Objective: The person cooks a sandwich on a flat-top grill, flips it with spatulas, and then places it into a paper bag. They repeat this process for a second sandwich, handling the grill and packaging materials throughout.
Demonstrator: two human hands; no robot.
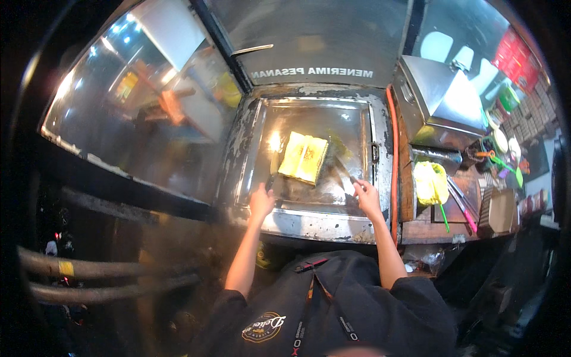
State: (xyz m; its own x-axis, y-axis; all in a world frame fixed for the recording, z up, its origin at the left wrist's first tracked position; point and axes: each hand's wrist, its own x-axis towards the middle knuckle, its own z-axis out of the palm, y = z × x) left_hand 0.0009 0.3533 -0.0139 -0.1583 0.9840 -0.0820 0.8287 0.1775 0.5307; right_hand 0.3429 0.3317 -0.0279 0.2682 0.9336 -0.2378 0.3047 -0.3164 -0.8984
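A square, folded martabak-like pastry, yellow with a browned patch on top, lies on the flat metal griddle. My left hand grips the dark handle of a flat spatula, whose blade stands upright just left of the pastry. In my right hand is the handle of a second flat metal tool, its blade pointing up and left over the griddle, to the right of the pastry and apart from it. Greenish-yellow oil shows on the griddle right of the pastry.
Glass panels rise behind and left of the griddle. An orange hose runs along its right edge. Beyond stand a stainless steel box, a yellow cloth-like bundle, tongs with pink grips, an open cardboard box and several containers.
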